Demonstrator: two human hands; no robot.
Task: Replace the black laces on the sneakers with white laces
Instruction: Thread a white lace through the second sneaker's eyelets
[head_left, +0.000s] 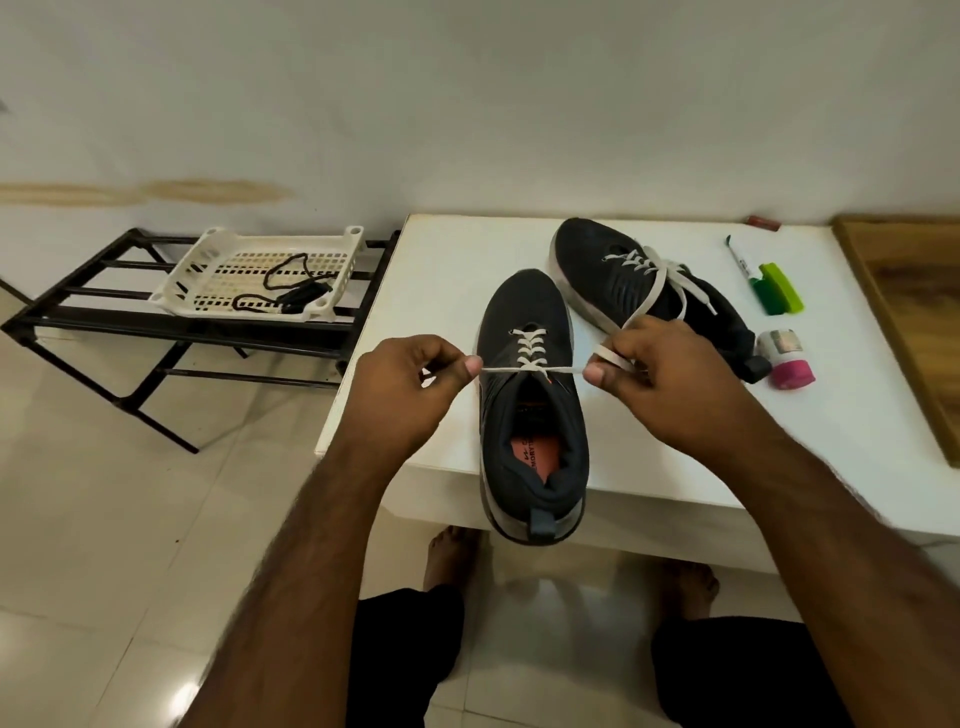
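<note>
White table (457, 260) fills the centre-right, w/ a wooden board (904, 322) along its right edge. Left of the table, on the tiled floor, stands a black metal rack (130, 322); a white perforated basket (228, 260) sits on top of it, and the black laces (280, 291) lie loose inside the basket.

Two dark sneakers on the table. Near sneaker (530, 405) points away from the person, heel hanging just over the front edge; its white lace (530, 348) is crossed through all the eyelets. Far sneaker (623, 280) lies at an angle behind and to the right, already threaded w/ a white lace (654, 270) whose loose ends trail over its side.

Left hand (410, 384) is just left of the near sneaker's collar, thumb and forefinger pinching one end of the lace, other fingers curled in. Right hand (670, 379) is just right of the collar, pinching the other end btwn thumb and forefinger, w/ a flat loop of lace over the fingers. The lace runs taut and level btwn both hands across the top eyelets; it looks crossed in a first knot at the middle, though that's hard to make out.

Smaller bits at the right of the table: a marker pen (740, 262), a green clip-like item (779, 288), a small pink-capped container (784, 358), a small red object (763, 222) at the back edge.
</note>
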